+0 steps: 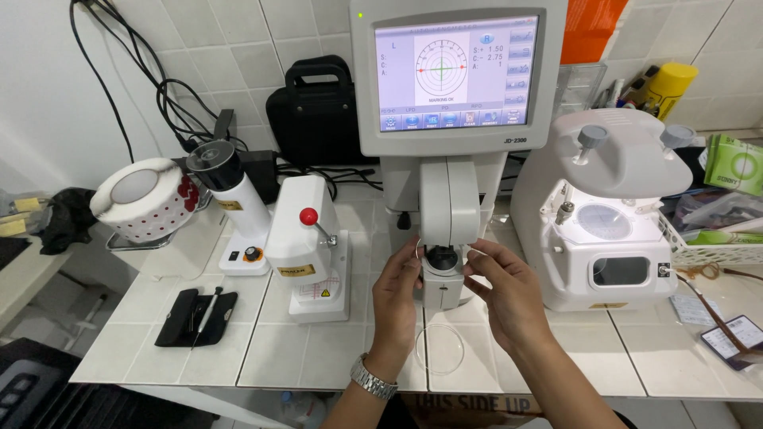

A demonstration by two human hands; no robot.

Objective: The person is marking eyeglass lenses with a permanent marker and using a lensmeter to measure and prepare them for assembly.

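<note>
Both hands (pixel 453 287) pinch a clear lens (pixel 442 256) — on the lensmeter (pixel 450 199).

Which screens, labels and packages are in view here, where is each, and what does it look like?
Screen: on the white measuring machine above both hands, pale blue with a ringed target.
Label roll: far left on the counter, white with red dots.
Yellow label: low on the small white device with the red knob.
Green box: right edge, above a white basket.

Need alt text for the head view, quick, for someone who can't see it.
Two bare hands, left hand and right hand, hold a clear round lens at the measuring post of a white lens meter with a lit screen. A second loose lens lies on the tiled counter below.
</note>
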